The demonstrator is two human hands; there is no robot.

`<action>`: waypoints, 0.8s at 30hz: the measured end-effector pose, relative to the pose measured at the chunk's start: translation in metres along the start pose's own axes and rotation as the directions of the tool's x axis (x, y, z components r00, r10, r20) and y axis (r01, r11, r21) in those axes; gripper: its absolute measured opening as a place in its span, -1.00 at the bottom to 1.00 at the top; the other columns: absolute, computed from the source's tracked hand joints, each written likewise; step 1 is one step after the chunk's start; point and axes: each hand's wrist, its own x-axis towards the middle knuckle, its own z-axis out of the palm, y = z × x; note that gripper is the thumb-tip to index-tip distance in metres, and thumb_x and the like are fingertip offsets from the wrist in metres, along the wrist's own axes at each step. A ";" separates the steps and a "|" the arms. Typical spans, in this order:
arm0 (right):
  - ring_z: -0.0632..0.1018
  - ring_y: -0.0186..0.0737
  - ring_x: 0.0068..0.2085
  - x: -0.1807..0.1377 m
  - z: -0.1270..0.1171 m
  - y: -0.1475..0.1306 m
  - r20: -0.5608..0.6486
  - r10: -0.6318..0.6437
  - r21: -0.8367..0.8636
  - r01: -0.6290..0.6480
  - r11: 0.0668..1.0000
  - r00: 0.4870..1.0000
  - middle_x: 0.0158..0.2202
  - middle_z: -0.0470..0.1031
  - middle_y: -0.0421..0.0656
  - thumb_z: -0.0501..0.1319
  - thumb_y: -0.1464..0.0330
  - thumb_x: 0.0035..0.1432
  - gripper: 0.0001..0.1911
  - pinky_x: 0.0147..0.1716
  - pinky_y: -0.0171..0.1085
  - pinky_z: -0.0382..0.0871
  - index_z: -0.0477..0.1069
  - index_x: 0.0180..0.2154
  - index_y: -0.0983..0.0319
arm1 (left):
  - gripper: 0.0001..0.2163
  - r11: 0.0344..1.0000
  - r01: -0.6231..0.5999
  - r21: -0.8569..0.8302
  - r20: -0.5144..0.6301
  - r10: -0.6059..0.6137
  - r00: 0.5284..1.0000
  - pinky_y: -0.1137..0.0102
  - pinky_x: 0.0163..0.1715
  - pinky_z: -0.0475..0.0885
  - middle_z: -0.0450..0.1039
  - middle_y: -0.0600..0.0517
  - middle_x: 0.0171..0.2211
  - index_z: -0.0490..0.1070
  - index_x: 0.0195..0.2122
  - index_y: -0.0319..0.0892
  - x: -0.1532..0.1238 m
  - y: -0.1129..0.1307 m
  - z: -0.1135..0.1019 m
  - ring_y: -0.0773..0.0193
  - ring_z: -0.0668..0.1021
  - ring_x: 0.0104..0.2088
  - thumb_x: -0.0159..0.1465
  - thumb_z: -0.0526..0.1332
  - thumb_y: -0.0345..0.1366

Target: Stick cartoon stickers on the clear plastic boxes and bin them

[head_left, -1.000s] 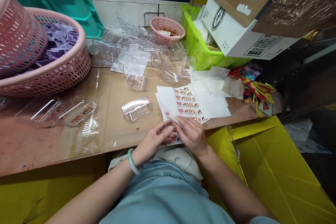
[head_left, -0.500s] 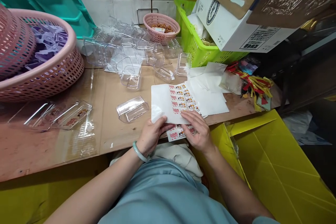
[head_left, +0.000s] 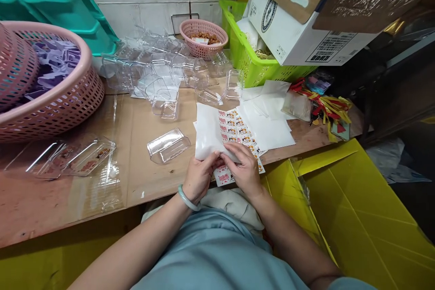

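Observation:
A sticker sheet (head_left: pixel 208 129), blank white on its left part and printed with cat stickers and red lettering on its right, is held over the table's front edge. My left hand (head_left: pixel 200 176) grips its lower edge, thumb on top. My right hand (head_left: pixel 245 170) meets the left one there, thumb and fingers pinched at the same edge. Exactly what the right fingertips hold is partly hidden. More printed sheets (head_left: pixel 224 177) show below and behind the hands. Left of them lies a clear plastic case (head_left: pixel 169 146).
Clear cases (head_left: pixel 136 70) are heaped at the back, near a small pink basket (head_left: pixel 204 50) and a green crate (head_left: pixel 253 70). White backing papers (head_left: pixel 272 129) lie to the right. At left stand a large pink basket (head_left: pixel 81 95) and stickered lids (head_left: pixel 91 156).
My right hand has moved left along the sheet's lower edge until its fingertips meet my left thumb. The sheet now bends a little near the fingers. The view has shifted slightly.

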 end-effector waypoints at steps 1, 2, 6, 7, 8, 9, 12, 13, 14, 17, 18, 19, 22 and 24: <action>0.55 -0.16 -0.07 0.000 0.001 0.000 -0.010 0.015 0.020 -0.015 1.000 1.000 -0.12 0.57 -0.08 0.24 0.41 0.22 -0.78 -0.02 -0.15 0.46 0.51 -0.08 0.17 | -0.75 1.000 0.003 0.001 0.004 -0.003 1.000 0.31 -0.15 0.53 0.61 0.00 -0.25 0.54 -0.27 -0.21 0.000 -0.001 0.000 0.21 0.61 -0.22 0.02 0.43 -0.28; 0.56 -0.17 -0.09 -0.001 0.002 0.000 -0.022 0.036 0.044 -0.035 0.998 0.999 -0.14 0.57 -0.08 0.24 0.41 0.22 -0.79 -0.03 -0.16 0.47 0.53 -0.10 0.17 | -0.77 1.000 0.005 0.007 0.014 -0.006 1.000 0.32 -0.15 0.53 0.61 0.01 -0.27 0.54 -0.29 -0.21 0.000 -0.001 0.000 0.23 0.60 -0.24 0.02 0.43 -0.27; 0.58 -0.20 -0.15 -0.003 0.002 -0.003 -0.055 0.161 0.147 -0.151 0.978 0.985 -0.19 0.59 -0.12 0.23 0.40 0.21 -0.81 -0.07 -0.19 0.48 0.57 -0.15 0.14 | -0.77 0.998 -0.014 0.058 0.055 0.011 0.998 0.37 -0.19 0.53 0.60 0.03 -0.27 0.55 -0.31 -0.22 0.002 -0.003 -0.002 0.26 0.59 -0.26 0.03 0.43 -0.25; 0.59 -0.20 -0.16 -0.002 0.002 -0.003 -0.056 0.208 0.182 -0.195 0.964 0.977 -0.19 0.60 -0.12 0.22 0.38 0.21 -0.82 -0.07 -0.19 0.48 0.58 -0.17 0.15 | -0.77 0.997 -0.017 0.071 0.059 0.013 0.998 0.39 -0.21 0.53 0.60 0.03 -0.28 0.55 -0.30 -0.22 0.003 -0.003 -0.003 0.28 0.59 -0.27 0.04 0.42 -0.25; 0.59 -0.19 -0.17 -0.002 0.001 -0.003 -0.054 0.266 0.229 -0.248 0.942 0.962 -0.21 0.60 -0.12 0.23 0.36 0.21 -0.84 -0.08 -0.19 0.48 0.58 -0.20 0.16 | -0.77 0.997 -0.014 0.082 0.059 0.009 0.998 0.41 -0.23 0.53 0.60 0.02 -0.28 0.55 -0.30 -0.23 0.003 -0.003 -0.003 0.29 0.59 -0.28 0.04 0.42 -0.24; 0.60 -0.19 -0.19 -0.001 0.001 -0.002 -0.052 0.337 0.287 -0.309 0.907 0.940 -0.23 0.61 -0.12 0.23 0.34 0.21 -0.85 -0.10 -0.18 0.49 0.58 -0.24 0.17 | -0.77 0.996 -0.005 0.087 0.053 0.001 0.999 0.42 -0.25 0.54 0.60 0.02 -0.28 0.55 -0.30 -0.23 0.003 -0.003 -0.003 0.29 0.58 -0.29 0.05 0.42 -0.24; 0.61 -0.18 -0.25 0.004 -0.001 0.004 -0.030 0.535 0.463 -0.463 0.756 0.844 -0.31 0.62 -0.14 0.24 0.25 0.20 -0.81 -0.18 -0.19 0.52 0.57 -0.30 0.20 | -0.72 0.996 0.051 0.066 0.022 -0.053 0.998 0.42 -0.30 0.56 0.59 0.00 -0.23 0.54 -0.24 -0.23 0.001 -0.003 -0.001 0.27 0.59 -0.27 0.04 0.42 -0.24; 0.61 -0.17 -0.24 0.005 -0.002 0.005 -0.007 0.553 0.487 -0.480 0.730 0.833 -0.30 0.63 -0.14 0.25 0.23 0.19 -0.80 -0.17 -0.18 0.52 0.57 -0.28 0.21 | -0.70 0.997 0.063 0.054 0.012 -0.063 0.998 0.41 -0.30 0.56 0.59 0.00 -0.21 0.54 -0.22 -0.22 0.001 -0.003 0.000 0.27 0.59 -0.27 0.03 0.43 -0.24; 0.61 -0.16 -0.20 0.006 -0.003 0.005 0.018 0.534 0.480 -0.476 0.737 0.845 -0.25 0.63 -0.13 0.27 0.23 0.17 -0.80 -0.13 -0.17 0.52 0.57 -0.25 0.20 | -0.69 0.997 0.066 0.040 0.007 -0.066 0.998 0.41 -0.29 0.57 0.59 -0.01 -0.20 0.53 -0.21 -0.22 0.000 -0.003 0.001 0.27 0.59 -0.26 0.02 0.44 -0.25; 0.57 -0.13 -0.05 0.006 -0.005 0.003 0.044 0.341 0.328 -0.336 0.883 0.939 -0.10 0.60 -0.11 0.33 0.30 0.11 -0.77 0.03 -0.14 0.44 0.57 -0.15 0.16 | -0.69 0.999 0.041 0.006 0.023 -0.041 0.999 0.38 -0.21 0.56 0.59 -0.02 -0.19 0.53 -0.19 -0.22 0.001 -0.003 0.003 0.26 0.59 -0.22 0.04 0.43 -0.27; 0.56 -0.14 -0.03 0.005 -0.005 0.001 0.022 0.276 0.266 -0.272 0.925 0.961 -0.08 0.59 -0.12 0.32 0.33 0.12 -0.76 0.05 -0.14 0.42 0.57 -0.13 0.14 | -0.70 0.999 0.032 -0.002 0.034 -0.032 0.999 0.37 -0.18 0.55 0.59 -0.01 -0.20 0.53 -0.20 -0.22 0.002 -0.003 0.003 0.26 0.59 -0.21 0.04 0.43 -0.27; 0.57 -0.15 -0.03 0.003 -0.004 0.000 -0.009 0.226 0.214 -0.219 0.952 0.974 -0.08 0.59 -0.12 0.31 0.36 0.13 -0.76 0.06 -0.14 0.42 0.57 -0.11 0.13 | -0.72 1.000 0.026 -0.005 0.042 -0.025 0.999 0.37 -0.16 0.54 0.59 -0.01 -0.21 0.53 -0.22 -0.22 0.002 -0.004 0.003 0.26 0.59 -0.20 0.05 0.42 -0.27; 0.59 -0.16 -0.08 0.000 -0.002 -0.002 -0.069 0.188 0.174 -0.173 0.969 0.980 -0.11 0.61 -0.11 0.24 0.39 0.19 -0.77 0.01 -0.14 0.45 0.57 -0.11 0.12 | -0.76 1.000 0.024 0.020 0.050 -0.025 0.998 0.39 -0.19 0.54 0.59 0.00 -0.25 0.53 -0.27 -0.24 0.004 -0.004 0.002 0.26 0.59 -0.22 0.04 0.42 -0.28; 0.60 -0.15 -0.11 0.000 0.000 0.000 -0.072 0.254 0.229 -0.232 0.945 0.964 -0.14 0.62 -0.11 0.23 0.36 0.20 -0.80 -0.01 -0.14 0.46 0.59 -0.15 0.14 | -0.74 0.999 0.031 0.044 0.054 -0.034 0.998 0.40 -0.23 0.55 0.59 -0.01 -0.24 0.53 -0.25 -0.25 0.004 -0.003 0.001 0.27 0.60 -0.26 0.04 0.42 -0.28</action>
